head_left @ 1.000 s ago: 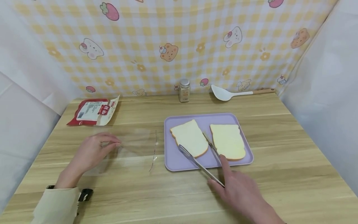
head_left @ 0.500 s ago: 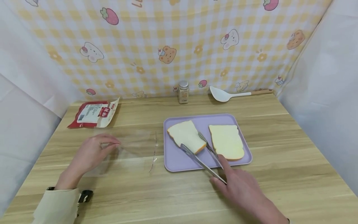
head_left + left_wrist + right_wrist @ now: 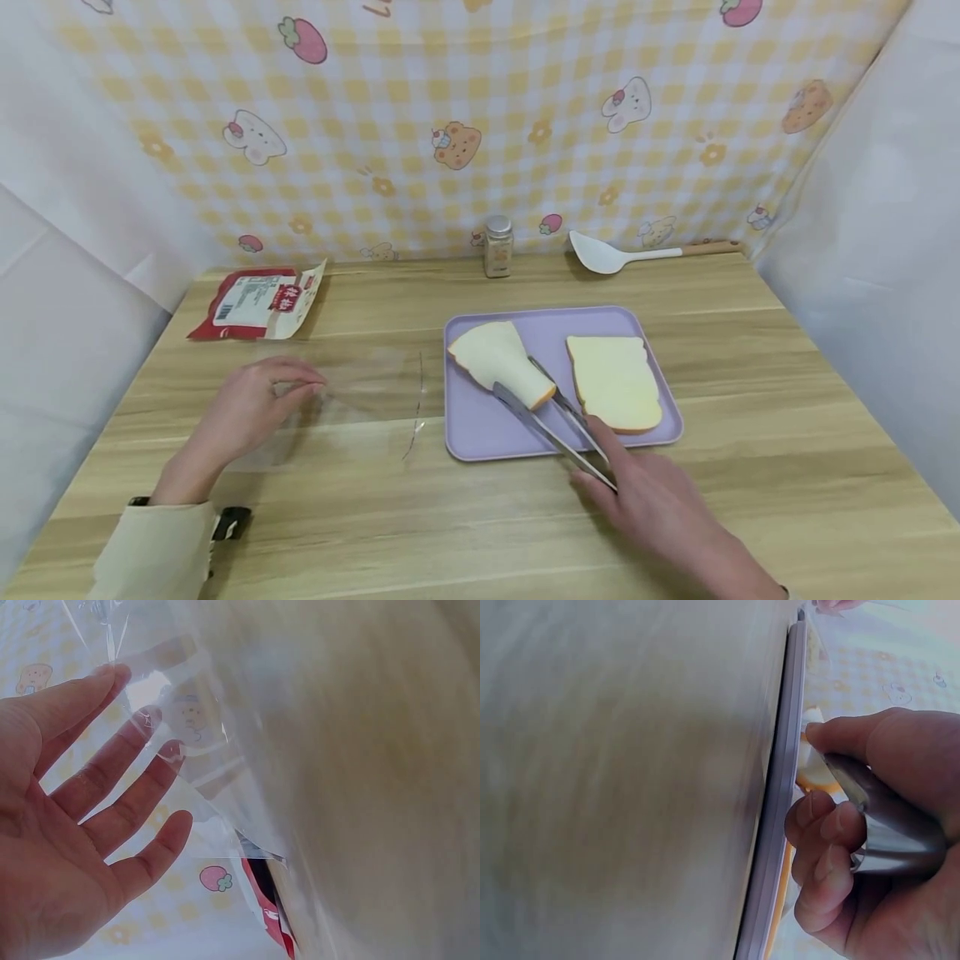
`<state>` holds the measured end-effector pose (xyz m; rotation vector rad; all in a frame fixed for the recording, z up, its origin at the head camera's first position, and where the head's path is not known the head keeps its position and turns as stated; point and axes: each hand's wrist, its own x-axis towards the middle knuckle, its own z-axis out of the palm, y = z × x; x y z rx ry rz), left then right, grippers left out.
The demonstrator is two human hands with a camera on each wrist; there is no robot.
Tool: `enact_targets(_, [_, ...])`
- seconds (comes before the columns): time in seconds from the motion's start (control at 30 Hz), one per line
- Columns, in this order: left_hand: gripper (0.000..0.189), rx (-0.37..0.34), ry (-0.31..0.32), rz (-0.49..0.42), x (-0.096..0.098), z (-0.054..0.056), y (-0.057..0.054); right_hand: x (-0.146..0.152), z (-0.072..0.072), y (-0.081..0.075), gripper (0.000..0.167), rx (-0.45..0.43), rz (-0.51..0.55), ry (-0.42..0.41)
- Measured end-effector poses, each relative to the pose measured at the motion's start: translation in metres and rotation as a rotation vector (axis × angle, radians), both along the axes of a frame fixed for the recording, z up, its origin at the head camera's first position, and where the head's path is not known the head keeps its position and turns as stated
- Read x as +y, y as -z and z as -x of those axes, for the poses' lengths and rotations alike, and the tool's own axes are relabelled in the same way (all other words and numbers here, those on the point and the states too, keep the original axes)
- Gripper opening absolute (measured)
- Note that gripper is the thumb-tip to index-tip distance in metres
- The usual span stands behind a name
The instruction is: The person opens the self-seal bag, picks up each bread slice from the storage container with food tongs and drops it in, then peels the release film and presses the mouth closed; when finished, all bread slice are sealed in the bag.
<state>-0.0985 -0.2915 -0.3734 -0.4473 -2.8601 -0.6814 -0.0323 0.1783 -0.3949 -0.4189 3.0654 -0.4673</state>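
Observation:
My right hand grips metal tongs, their handle end lying in the palm in the right wrist view. The tongs' tips squeeze the lower end of the left bread slice, which is bunched narrow there and fans out at the top. Beside it on the purple tray lies a flat second bread slice. To the left, my left hand pinches the edge of a clear plastic bag between thumb and index finger; the other fingers show through or beside the film.
A red and white food packet lies at the back left. A small shaker jar stands at the back, with a white spatula with a wooden handle to its right. A patterned cloth hangs behind the table.
The tongs' tips have drawn closer together, bending the left slice from nearly flat to pinched at its lower end. My left hand and the bag have stayed in place.

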Motion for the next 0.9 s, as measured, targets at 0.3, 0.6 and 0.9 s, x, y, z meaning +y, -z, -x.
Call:
enact_targets(0.3, [0.009, -0.021, -0.013, -0.026, 0.001, 0.002, -0.002, 0.014, -0.002, -0.002, 0.066, 0.079, -0.008, -0.052])
enact_targets(0.6, [0.009, -0.014, -0.039, -0.051, -0.002, 0.002, 0.001, 0.023, -0.001, -0.012, 0.067, 0.195, -0.072, -0.194])
enact_targets(0.9, [0.011, -0.036, -0.064, -0.101, -0.003, 0.002, 0.001, 0.021, 0.003, -0.02, 0.07, 0.219, -0.102, -0.29])
